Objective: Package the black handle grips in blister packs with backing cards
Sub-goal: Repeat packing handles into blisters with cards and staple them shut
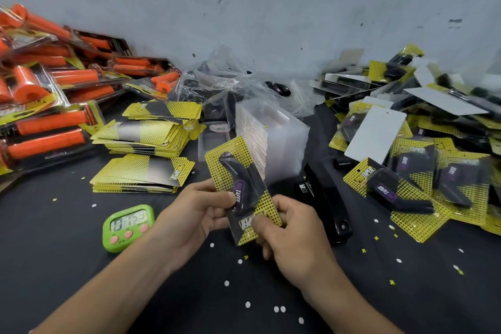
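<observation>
Progress looks well past the start, as I judge it: a broad heap of finished black packs [423,171] covers the right of the tabletop [67,266]. Plenty is left. Stacks of backing cards [146,133] stand left of centre, a tall stack of empty blisters [273,138] stands just behind the hands, and a crumpled clear bag [230,81] of loose grips lies by the wall.

One pack [267,209] is held above the tabletop's middle, its black handle grip [241,173] already seated under the blister. The left hand [195,214] pinches its left edge, and the right hand [292,233] has its fingers curled round the bottom end. I cannot make out any staples; a stapler [329,198] lies just to the right.

The tabletop is matte black. The cards are thin, flat and yellow-dotted, and the blisters are glossy moulded shells. The grip looks smooth and bent and carries a purple label. The timer [128,226] is rounded green plastic. Tiny punched paper bits [279,308] are scattered about.
</observation>
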`<state>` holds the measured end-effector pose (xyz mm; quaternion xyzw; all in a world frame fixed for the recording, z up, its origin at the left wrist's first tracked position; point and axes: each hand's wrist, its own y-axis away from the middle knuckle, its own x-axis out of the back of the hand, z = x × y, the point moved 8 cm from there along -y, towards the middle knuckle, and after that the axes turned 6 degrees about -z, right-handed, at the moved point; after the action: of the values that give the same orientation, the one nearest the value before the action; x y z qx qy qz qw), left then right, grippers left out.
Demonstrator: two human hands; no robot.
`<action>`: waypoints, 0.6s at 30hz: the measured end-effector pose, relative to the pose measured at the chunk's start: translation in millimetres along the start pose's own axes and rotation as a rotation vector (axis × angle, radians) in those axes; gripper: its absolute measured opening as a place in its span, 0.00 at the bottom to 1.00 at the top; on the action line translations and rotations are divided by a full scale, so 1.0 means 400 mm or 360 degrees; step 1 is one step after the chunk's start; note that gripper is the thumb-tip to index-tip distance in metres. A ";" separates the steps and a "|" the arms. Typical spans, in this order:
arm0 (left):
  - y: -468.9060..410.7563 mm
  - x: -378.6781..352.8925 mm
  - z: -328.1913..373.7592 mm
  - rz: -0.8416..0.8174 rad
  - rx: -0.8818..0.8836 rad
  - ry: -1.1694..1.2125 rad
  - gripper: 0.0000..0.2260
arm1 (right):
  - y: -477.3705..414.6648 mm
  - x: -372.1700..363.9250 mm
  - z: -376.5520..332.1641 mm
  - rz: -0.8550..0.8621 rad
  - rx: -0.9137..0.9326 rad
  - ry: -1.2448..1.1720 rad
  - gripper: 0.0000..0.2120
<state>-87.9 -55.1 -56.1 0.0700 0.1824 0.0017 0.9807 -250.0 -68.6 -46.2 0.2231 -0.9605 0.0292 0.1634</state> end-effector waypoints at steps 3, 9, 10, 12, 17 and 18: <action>0.002 0.013 0.011 0.0056 -0.0065 0.0089 0.22 | 0.011 0.019 -0.037 0.0072 0.0180 0.0304 0.03; -0.002 0.067 0.030 0.0277 -0.0146 -0.0050 0.13 | 0.040 0.247 -0.070 0.1061 0.0168 0.0815 0.11; -0.005 0.071 0.028 0.0299 -0.0144 -0.0054 0.13 | 0.012 0.260 -0.041 0.0935 -0.0034 0.0856 0.14; -0.010 0.074 0.027 0.0327 -0.0145 -0.0077 0.13 | -0.032 0.246 0.015 0.0567 -0.0328 0.0849 0.20; -0.008 0.088 0.026 0.0371 -0.0157 -0.0028 0.13 | -0.026 0.169 0.037 0.0129 -0.0468 0.1087 0.35; -0.008 0.092 0.026 0.0380 -0.0160 -0.0020 0.12 | -0.019 0.153 0.034 0.0127 -0.0468 0.1192 0.38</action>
<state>-49.7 -58.7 -60.1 0.0420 0.1665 0.1272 0.9769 -302.7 -102.9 -39.0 0.1337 -0.8364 -0.0229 0.5311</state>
